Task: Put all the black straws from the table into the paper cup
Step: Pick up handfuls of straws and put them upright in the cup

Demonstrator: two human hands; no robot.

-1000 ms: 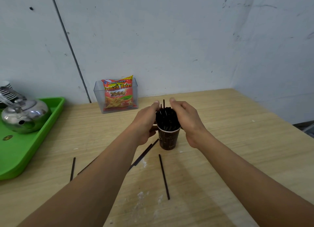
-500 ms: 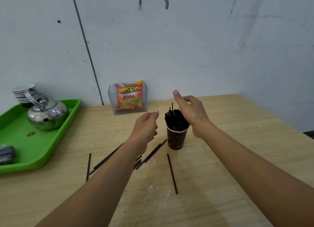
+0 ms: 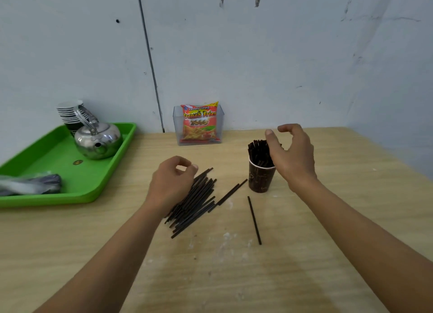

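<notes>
Both hands are leaving the paper cup (image 3: 261,179): the left hand (image 3: 172,184), loosely curled and empty, is dropping onto the pile of straws (image 3: 195,200) for another load, while the right hand (image 3: 291,155) is hovering open and empty beside the cup.

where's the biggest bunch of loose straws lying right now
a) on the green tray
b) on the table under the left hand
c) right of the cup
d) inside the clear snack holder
b: the pile of black straws lies on the table beneath the left hand, left of the paper cup.

Single head-worn view: looks forward and down across wooden table (image 3: 328,219) toward wall (image 3: 257,66), close range; edges seemingly wide-angle distorted.
</notes>
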